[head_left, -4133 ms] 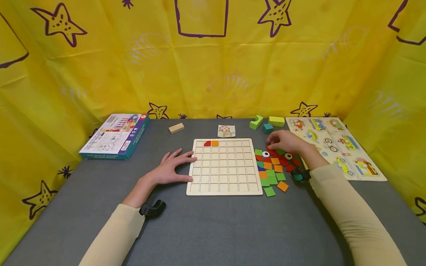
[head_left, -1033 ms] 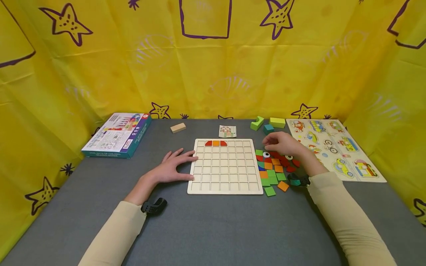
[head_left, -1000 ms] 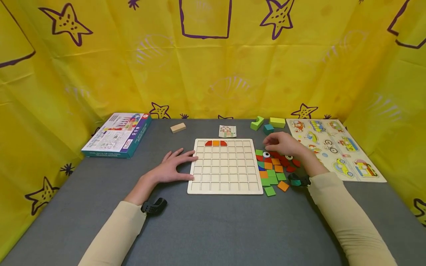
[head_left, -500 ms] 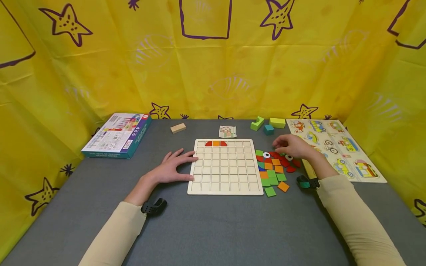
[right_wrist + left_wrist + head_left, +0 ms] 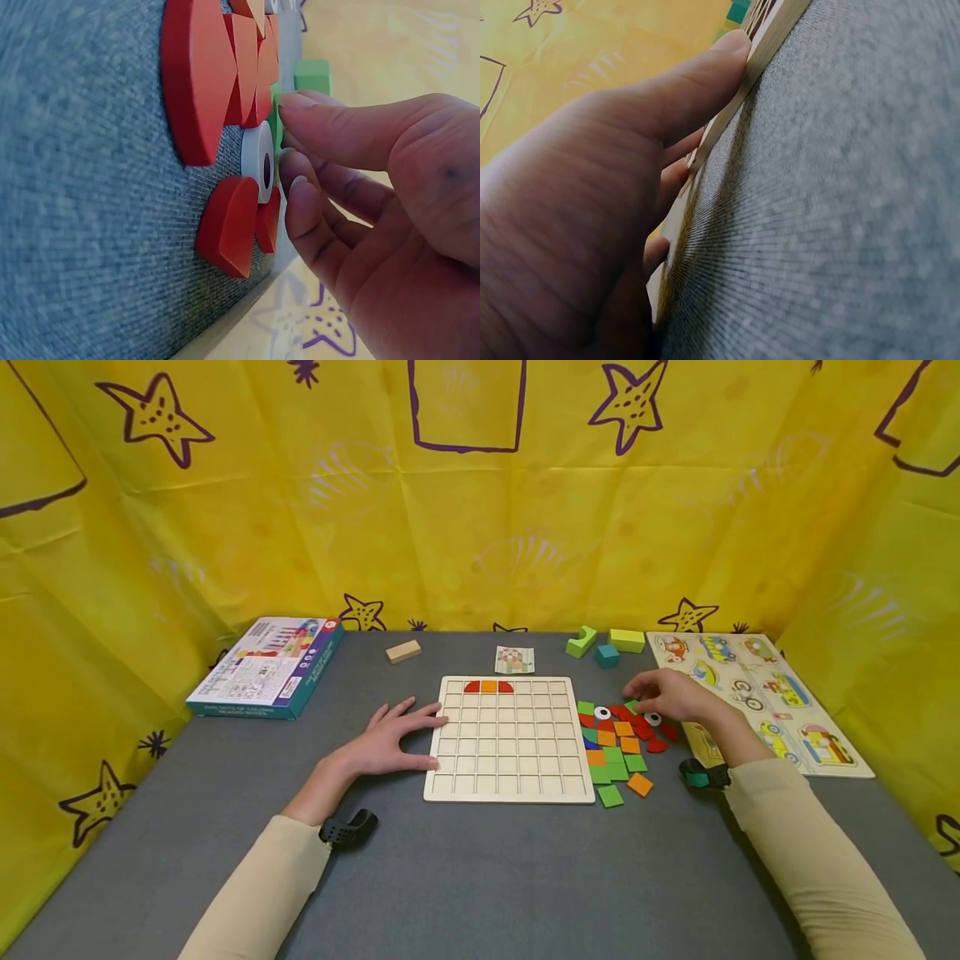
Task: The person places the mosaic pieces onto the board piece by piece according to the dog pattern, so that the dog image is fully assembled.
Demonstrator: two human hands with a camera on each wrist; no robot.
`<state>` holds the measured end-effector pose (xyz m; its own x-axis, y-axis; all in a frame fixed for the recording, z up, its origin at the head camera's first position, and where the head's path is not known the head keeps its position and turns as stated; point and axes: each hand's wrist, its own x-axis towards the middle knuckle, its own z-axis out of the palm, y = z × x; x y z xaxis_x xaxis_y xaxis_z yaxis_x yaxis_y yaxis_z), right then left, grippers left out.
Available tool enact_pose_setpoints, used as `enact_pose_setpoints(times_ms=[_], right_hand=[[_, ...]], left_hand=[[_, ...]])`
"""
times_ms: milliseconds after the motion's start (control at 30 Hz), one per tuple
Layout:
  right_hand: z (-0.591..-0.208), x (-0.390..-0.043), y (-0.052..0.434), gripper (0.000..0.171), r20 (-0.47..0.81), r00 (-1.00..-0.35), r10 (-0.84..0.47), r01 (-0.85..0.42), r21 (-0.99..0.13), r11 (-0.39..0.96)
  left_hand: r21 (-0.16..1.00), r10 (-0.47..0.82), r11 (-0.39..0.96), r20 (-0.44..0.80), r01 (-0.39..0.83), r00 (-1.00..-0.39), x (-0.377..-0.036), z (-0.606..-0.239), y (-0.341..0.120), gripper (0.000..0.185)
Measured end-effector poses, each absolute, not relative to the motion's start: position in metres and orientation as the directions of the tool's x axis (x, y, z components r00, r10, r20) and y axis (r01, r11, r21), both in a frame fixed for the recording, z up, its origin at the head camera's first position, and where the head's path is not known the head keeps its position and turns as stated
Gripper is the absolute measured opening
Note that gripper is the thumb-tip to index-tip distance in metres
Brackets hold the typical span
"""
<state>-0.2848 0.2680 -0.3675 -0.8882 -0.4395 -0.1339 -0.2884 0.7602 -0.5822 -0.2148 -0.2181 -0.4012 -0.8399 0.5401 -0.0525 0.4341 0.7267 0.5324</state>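
Since a second ago my right hand [image 5: 670,697] has slid rightward over the loose tiles [image 5: 618,746], fingers curled, touching the eye tile [image 5: 261,162], while my left hand [image 5: 390,743] lies flat, steadying the board [image 5: 508,777] beside them.

I'm in a staged play corner, not a real room. Yellow star-printed cloth [image 5: 480,510] walls in my grey worktop [image 5: 480,877], with children's wooden puzzles [image 5: 757,693] and a toy box [image 5: 266,667].
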Motion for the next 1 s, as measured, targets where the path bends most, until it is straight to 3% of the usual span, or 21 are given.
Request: enact_pose_setpoints(times_ms=[467, 767, 1000], right_hand=[[-0.363, -0.285, 0.254, 0.027, -0.155, -0.869, -0.471, -0.311, -0.569, 0.761], [-0.361, -0.285, 0.253, 0.028, -0.199, -0.855, -0.479, -0.317, -0.530, 0.786], [-0.364, -0.285, 0.254, 0.019, -0.180, -0.849, -0.497, -0.335, -0.544, 0.769]], left_hand=[[0.543, 0.558, 0.725, -0.102, 0.424, -0.824, -0.218, -0.395, -0.218, 0.078], [0.561, 0.564, 0.703, -0.066, 0.437, -0.823, -0.216, -0.397, -0.220, 0.075], [0.557, 0.562, 0.701, -0.047, 0.445, -0.826, -0.216, -0.399, -0.220, 0.074]])
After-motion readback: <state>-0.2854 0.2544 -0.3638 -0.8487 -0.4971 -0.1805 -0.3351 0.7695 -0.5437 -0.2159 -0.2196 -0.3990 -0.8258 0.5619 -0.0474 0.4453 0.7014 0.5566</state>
